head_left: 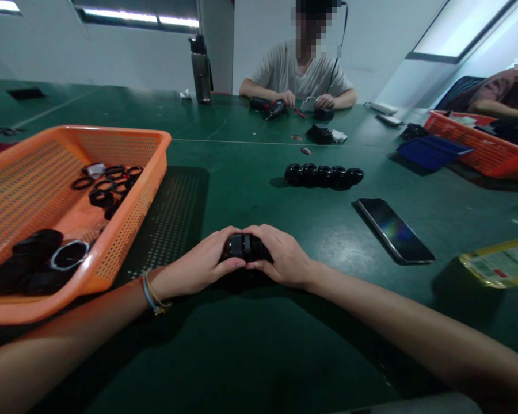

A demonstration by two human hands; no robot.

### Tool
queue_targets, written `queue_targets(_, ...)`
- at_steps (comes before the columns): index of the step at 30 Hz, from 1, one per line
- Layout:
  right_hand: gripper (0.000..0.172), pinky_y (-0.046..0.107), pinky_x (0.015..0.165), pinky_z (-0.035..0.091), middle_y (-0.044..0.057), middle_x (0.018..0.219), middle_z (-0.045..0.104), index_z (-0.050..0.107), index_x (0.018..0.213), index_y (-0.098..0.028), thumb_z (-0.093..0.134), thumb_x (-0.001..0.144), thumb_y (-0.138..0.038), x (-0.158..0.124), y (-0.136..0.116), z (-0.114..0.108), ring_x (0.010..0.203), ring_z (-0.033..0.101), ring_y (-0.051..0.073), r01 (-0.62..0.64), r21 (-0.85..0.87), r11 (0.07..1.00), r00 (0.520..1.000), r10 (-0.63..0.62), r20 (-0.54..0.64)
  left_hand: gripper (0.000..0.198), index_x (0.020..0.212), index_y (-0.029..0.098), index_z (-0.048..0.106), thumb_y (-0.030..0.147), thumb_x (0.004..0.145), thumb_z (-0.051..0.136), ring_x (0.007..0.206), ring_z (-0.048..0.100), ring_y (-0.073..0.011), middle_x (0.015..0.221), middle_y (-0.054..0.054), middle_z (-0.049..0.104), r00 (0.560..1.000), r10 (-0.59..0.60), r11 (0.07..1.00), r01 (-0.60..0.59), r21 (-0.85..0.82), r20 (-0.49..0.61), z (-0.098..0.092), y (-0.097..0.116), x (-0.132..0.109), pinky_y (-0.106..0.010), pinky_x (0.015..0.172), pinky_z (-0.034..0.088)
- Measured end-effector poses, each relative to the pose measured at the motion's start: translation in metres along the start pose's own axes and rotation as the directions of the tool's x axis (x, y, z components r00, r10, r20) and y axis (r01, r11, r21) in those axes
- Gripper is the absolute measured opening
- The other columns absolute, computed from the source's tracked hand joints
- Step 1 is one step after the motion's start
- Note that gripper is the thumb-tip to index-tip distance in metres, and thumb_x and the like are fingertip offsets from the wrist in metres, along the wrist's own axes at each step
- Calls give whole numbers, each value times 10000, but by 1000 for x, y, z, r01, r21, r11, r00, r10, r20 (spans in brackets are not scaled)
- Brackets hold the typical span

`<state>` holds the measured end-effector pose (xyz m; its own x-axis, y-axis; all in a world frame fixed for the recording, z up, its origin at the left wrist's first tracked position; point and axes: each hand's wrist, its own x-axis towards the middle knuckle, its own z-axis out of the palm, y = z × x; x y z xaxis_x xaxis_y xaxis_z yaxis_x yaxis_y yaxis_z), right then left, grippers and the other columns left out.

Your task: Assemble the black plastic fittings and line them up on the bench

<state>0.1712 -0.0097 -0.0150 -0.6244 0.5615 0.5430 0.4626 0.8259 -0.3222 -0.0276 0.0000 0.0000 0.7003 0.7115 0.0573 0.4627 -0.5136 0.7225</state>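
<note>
One green table (242, 161) takes up most of the scene. Two other people sit at it: a co-worker (300, 72) in a light top, far side, and a second person (494, 95) at far right, cut off by the edge.

Big orange basket (142, 213), left: perforated walls, black ring-shaped parts (101, 198) inside toward its far right, bulky dark items (37, 247) at its near end, too dark to make out. Red-orange basket (479, 149) at far right, blue tray (431, 152) just left of it, on the table.

Dark bottle (201, 75) upright, far, left of the co-worker. Drill (270, 107) lies by one of the co-worker's hands. Yellow-edged pack (505, 261) on the right, near. Phone (392, 230) flat, screen up, left of the pack.

Wearer's hands meet near the middle of the table, right of the orange basket. Left hand (218, 256) grips the left end of a black part (247, 247), right hand (285, 253) wraps the right end; thumbs on the near side, both closed on it. Part's mostly covered.

Five smaller-looking black cylindrical pieces (324, 175) stand in a row, beyond the right hand. Thin bracelets (151, 296) on the left wrist.
</note>
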Motion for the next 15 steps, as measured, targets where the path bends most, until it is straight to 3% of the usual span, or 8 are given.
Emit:
queue_targets(9,416,363,785,541,135,1039,655,421,1168,-156,309,936,-482,-4,-2,1,968,645,216,-6,14,1000,997,7,-80,404,1113,152,471,465,857,465,865,566,-227,993,-81,552,995,43,999,-42,12,-86,5,-4,-1,-356,797,469)
queue_targets(15,504,333,697,541,134,945,684,483,1068,-136,313,899,-580,1,-1,-1,853,670,216,-20,-13,1000,993,19,-117,361,1035,147,495,454,885,379,861,577,-244,960,-94,595,998,42,998,-40,54,-42,1,1,1,-366,760,451)
